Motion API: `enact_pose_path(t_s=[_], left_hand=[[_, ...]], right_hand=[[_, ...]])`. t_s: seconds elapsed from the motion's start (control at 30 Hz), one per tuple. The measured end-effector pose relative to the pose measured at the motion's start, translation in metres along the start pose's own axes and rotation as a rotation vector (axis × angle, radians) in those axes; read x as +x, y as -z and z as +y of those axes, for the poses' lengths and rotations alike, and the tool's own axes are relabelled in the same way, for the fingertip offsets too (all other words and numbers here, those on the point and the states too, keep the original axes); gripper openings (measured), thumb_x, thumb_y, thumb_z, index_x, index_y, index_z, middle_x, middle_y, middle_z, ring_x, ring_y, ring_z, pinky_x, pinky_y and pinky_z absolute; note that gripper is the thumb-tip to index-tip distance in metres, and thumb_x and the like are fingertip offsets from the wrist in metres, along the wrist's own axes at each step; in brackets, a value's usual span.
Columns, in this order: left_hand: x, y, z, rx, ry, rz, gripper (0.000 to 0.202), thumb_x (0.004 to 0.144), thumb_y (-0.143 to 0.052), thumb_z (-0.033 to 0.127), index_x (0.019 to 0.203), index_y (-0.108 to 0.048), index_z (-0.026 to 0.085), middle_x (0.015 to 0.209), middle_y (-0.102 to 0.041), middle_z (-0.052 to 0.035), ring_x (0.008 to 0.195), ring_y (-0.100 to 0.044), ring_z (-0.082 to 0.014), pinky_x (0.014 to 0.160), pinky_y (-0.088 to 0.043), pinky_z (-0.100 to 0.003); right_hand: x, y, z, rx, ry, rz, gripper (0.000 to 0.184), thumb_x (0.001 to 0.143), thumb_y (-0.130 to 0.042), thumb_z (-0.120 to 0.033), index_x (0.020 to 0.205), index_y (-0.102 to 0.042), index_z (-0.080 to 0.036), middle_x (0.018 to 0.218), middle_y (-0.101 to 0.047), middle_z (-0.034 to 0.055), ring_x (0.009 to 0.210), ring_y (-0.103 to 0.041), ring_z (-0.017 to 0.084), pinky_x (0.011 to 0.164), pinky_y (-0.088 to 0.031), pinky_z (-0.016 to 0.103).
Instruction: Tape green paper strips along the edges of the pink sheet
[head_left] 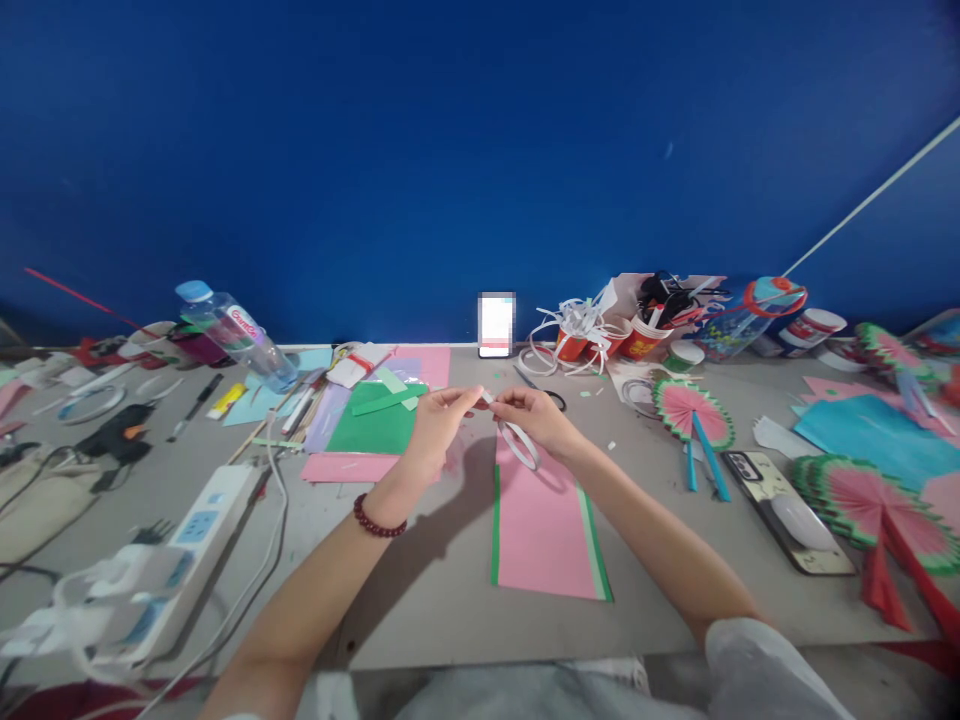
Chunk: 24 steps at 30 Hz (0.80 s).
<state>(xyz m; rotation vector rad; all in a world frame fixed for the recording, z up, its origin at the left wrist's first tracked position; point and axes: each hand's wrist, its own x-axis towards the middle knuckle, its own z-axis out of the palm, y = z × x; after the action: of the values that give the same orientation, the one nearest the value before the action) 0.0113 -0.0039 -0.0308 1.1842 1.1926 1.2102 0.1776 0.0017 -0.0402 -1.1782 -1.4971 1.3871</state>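
Both of my hands meet above the middle of the table. A thin white roll of tape (519, 446) hangs under the fingers of my right hand (536, 415), and a short white bit of it shows between the two hands. The fingertips of my left hand (448, 412) are pinched together at that bit of tape. Beneath the roll lies a pink paper sheet (544, 530) with green strips along its two long sides. Black-handled scissors (556, 400), partly hidden by my right hand, rest just behind.
On the left are a power strip (191, 545), a glue gun (120, 430), a water bottle (240, 335) and green paper (375, 425). A lit phone (496, 326) stands against the blue wall. Paper fans (694, 412), cups (637, 340) and another phone (784, 510) sit on the right.
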Motion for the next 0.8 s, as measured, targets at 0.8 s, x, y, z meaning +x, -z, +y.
enact_pose_path(t_s=[0.8], left_hand=[[0.0050,0.0050,0.0020,0.145,-0.080,-0.029,0.031,0.067,-0.072,0.047,0.060,-0.069,0.017,0.066,-0.069,-0.0046,0.068,-0.060,-0.0174,0.066,-0.045,-0.028]], right_hand=[[-0.0058,0.0004,-0.0070,0.144,-0.086,-0.058,0.028,0.069,-0.071,-0.041,0.081,-0.061,-0.018,0.069,-0.061,-0.0016,0.056,-0.052,0.010,0.055,-0.040,0.025]])
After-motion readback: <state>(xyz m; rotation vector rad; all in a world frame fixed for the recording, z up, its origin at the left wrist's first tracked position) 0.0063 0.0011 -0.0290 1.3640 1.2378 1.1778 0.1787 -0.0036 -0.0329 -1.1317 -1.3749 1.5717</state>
